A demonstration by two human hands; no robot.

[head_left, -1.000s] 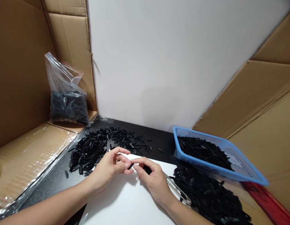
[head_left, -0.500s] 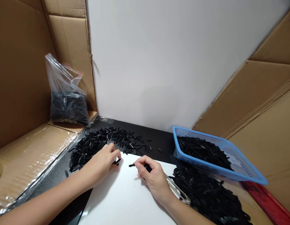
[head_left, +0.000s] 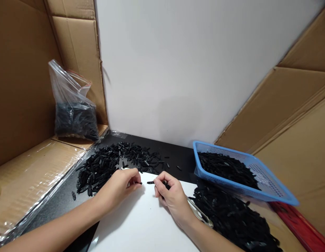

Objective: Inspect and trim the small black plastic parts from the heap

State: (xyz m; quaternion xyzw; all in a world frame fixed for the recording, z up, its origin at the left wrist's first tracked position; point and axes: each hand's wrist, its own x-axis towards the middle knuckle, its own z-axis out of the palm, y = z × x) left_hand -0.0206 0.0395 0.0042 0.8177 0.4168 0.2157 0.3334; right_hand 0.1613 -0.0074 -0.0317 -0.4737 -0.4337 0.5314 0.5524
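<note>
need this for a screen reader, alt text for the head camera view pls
Two bare hands over a white sheet: the left hand and right hand each pinch a small black plastic piece, between loose black piles and a blue plastic basket of more.

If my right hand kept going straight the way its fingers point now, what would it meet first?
Probably the left hand. The right hand holds a small black piece aimed leftward across the white sheet at the left fingertips; nothing lies between, though depth is unclear.

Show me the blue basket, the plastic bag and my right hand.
blue basket (head_left: 280, 198), head view, front rim.
plastic bag (head_left: 73, 115), head view, dark filled part.
right hand (head_left: 173, 196), head view, back of hand.
</note>
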